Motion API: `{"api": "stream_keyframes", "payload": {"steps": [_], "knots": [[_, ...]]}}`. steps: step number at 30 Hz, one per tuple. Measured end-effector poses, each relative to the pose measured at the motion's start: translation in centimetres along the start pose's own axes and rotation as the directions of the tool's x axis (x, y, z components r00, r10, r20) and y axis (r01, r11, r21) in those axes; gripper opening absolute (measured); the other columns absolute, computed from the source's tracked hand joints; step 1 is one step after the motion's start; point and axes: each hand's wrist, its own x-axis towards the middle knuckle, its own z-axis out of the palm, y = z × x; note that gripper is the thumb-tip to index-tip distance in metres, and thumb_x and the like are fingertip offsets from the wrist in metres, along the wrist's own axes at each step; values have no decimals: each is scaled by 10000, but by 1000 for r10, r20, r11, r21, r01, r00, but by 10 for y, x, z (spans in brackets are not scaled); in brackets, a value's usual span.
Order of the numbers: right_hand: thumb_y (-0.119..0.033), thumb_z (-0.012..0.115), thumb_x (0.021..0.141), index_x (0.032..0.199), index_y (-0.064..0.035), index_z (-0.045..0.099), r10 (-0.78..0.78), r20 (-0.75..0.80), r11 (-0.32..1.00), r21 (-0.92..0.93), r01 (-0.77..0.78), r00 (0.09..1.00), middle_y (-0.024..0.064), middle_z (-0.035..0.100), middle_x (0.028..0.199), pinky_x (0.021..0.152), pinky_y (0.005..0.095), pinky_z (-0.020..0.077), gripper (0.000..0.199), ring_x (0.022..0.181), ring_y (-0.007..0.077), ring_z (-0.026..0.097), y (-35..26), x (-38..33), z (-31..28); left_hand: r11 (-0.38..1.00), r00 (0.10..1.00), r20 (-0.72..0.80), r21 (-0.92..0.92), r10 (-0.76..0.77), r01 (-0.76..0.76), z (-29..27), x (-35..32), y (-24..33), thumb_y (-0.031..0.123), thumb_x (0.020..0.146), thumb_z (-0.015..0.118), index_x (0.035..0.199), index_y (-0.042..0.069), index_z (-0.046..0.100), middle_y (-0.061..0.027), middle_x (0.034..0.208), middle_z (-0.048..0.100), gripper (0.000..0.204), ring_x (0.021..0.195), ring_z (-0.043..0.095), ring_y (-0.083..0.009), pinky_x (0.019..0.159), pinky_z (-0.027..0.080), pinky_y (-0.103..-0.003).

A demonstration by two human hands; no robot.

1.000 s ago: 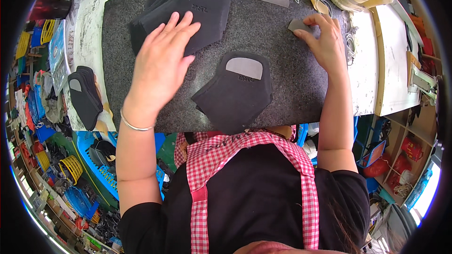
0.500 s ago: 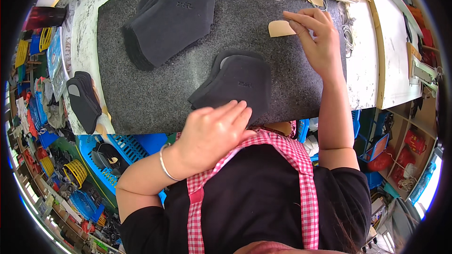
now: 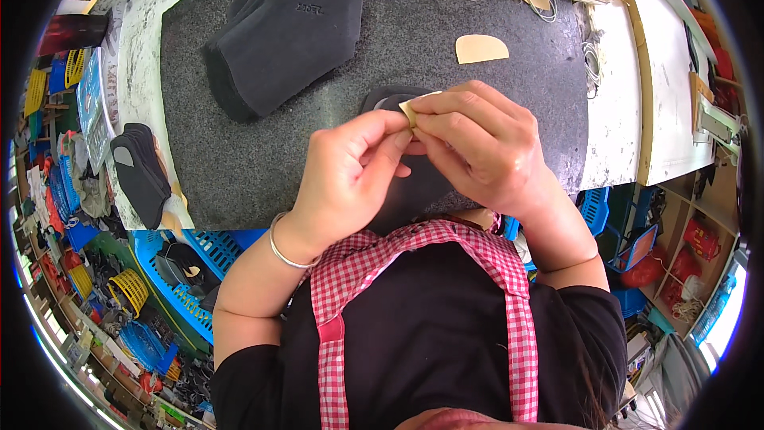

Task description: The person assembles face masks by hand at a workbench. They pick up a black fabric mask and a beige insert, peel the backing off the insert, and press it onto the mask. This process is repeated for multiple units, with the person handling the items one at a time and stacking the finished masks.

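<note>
While both hands pinch it between thumbs and fingertips, a small tan, thin, paper-like piece (image 3: 411, 107) sits raised above the dark speckled stone tabletop (image 3: 382, 40). Left hand (image 3: 350, 171) and right hand (image 3: 477, 147) touch at the fingertips, closed on the piece. Beneath them lies a black shoe-upper panel (image 3: 382, 98), mostly hidden. Farther off rest a stack of black panels (image 3: 286, 32) and a tan half-round patch (image 3: 480, 48).

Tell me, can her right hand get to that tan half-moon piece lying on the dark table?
Probably yes. The tan half-moon piece lies bare on the dark table, just beyond the right hand, with nothing between them. But both hands are busy pinching a small tan piece.
</note>
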Motion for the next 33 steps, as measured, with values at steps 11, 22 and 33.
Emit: {"api": "stream_keyframes", "payload": {"steps": [11,22,33], "knots": [[29,703,918,1007,4,662,321,89,859,392,-329,943,131,751,1017,759,335,614,101,894,253,744,-13,-5,-13,987,987,19,-5,159,-158,3,-1,-4,51,1022,694,1079,-9,659,-112,976,787,90,862,776,-149,699,620,-283],[-74,901,748,1121,-18,733,176,208,982,27,-186,962,130,735,934,621,333,565,412,740,234,721,-6,-17,-46,754,953,194,-584,-231,301,-42,7,-19,143,1031,604,943,44,633,-180,1024,787,135,882,809,-272,616,612,-231],[-110,770,959,940,25,723,764,497,298,294,-908,411,31,704,709,531,243,526,144,609,67,661,16,-24,-14,458,810,260,716,525,-527,-12,-20,-48,74,719,896,949,47,776,-63,1047,764,261,951,703,-267,873,571,-388]]}}
